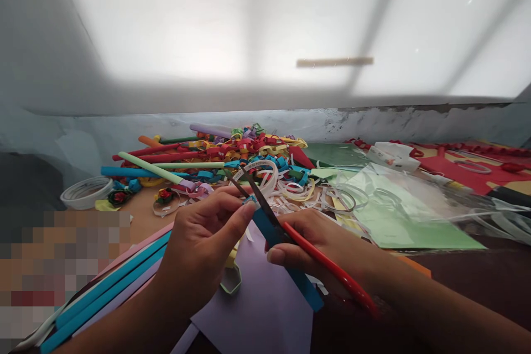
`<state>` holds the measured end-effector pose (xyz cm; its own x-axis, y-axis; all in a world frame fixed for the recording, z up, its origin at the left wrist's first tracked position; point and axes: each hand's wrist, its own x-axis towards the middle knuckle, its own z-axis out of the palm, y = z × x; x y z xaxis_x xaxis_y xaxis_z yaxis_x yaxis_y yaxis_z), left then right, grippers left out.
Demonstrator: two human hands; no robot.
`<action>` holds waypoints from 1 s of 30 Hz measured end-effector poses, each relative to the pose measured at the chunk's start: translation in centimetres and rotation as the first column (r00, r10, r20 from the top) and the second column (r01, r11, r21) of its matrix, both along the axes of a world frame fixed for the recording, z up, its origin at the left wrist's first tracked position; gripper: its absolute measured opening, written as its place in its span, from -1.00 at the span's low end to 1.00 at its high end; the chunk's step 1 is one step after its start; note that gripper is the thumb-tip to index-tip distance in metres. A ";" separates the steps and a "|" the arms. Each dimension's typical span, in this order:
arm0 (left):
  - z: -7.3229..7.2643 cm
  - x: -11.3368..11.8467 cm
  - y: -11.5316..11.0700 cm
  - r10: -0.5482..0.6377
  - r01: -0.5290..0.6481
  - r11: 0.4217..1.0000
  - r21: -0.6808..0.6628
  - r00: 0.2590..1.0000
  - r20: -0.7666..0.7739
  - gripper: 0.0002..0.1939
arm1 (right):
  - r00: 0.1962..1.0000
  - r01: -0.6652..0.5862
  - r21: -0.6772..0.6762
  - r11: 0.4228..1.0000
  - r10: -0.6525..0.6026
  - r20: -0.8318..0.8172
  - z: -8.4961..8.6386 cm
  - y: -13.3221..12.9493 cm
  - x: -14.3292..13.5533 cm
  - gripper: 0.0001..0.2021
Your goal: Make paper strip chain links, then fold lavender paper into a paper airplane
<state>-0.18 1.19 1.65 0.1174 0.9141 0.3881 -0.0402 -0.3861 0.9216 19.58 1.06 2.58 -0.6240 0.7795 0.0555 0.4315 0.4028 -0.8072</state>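
At the far left, a white roll of tape lies on the surface. Nearer you, long blue strips lie among pink and lilac ones; they look light and flat, and would probably crease if pressed across the middle. Behind them, rolled paper tubes lean by a heap of coloured paper chains. The tubes look hollow and easy to dent, so a light hold around the body suits them.

Your left hand is closed, thumb against fingers, on the upper end of a blue strip. The strip slants down between your hands, over a lilac sheet. It looks like thin, springy paper with almost no weight; a flat pinch near the end should steady it, while a tight squeeze could buckle it.

Your right hand is clamped on the red-handled scissors, their blades slightly parted and pointing up beside your left thumb. The scissors are stiff and the heaviest thing you hold, best gripped by the handle; keep fingertips off the blades. How your fingers sit in the loops, I cannot tell.

Farther right, a pale green sheet lies partly under clear plastic, which looks slippery, with red paper beyond.
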 end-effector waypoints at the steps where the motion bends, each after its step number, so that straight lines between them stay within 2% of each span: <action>1: 0.0 0.0 0.0 0.007 -0.007 1.000 -0.006 1.000 0.004 -0.84 | 1.000 0.004 0.003 1.000 -0.004 -0.003 0.0 0.0 0.0 -0.42; 6: 0.0 -0.2 0.0 0.036 -0.037 0.999 -0.011 0.999 -0.011 -0.84 | 0.999 0.033 -0.010 0.999 -0.033 -0.007 -0.1 -0.1 -0.2 -0.41; 13: -0.2 -0.2 0.2 -0.050 0.058 0.997 -0.058 0.990 0.130 -0.88 | 0.987 0.115 -0.062 0.991 -0.121 -0.104 -0.8 0.1 -0.2 -0.37; 17: -0.6 -0.2 0.8 -0.028 0.055 0.990 -0.128 0.980 0.197 -0.88 | 0.980 0.005 -0.064 0.998 -0.018 -0.197 -0.3 0.4 0.7 -0.40; 22: -0.7 0.0 1.5 0.030 0.025 0.982 -0.187 0.957 0.288 -0.86 | 0.995 -0.100 -0.050 0.994 0.100 -0.013 0.9 0.7 2.1 -0.32; 24: -0.6 0.1 1.7 0.061 0.000 0.980 -0.200 0.952 0.300 -0.82 | 0.995 -0.096 -0.010 0.995 0.096 -0.025 1.0 1.1 2.6 -0.28; 25: -0.5 0.1 1.8 0.071 -0.006 0.978 -0.211 0.951 0.301 -0.81 | 0.997 -0.056 0.023 0.998 0.057 -0.056 1.0 1.4 2.9 -0.27; 27: -0.5 0.1 1.8 0.074 -0.005 0.973 -0.229 0.953 0.294 -0.78 | 0.988 0.151 0.106 0.983 -0.146 -0.049 1.0 2.0 3.4 -0.31; 28: -0.5 0.0 1.8 0.067 0.003 0.971 -0.239 0.956 0.284 -0.78 | 0.955 0.289 0.162 0.943 -0.297 0.022 0.9 2.4 3.7 -0.34; 30: -0.5 0.0 1.6 0.036 0.034 0.964 -0.262 0.965 0.258 -0.80 | 0.789 0.480 0.306 0.822 -0.557 0.260 0.8 3.1 4.1 -0.44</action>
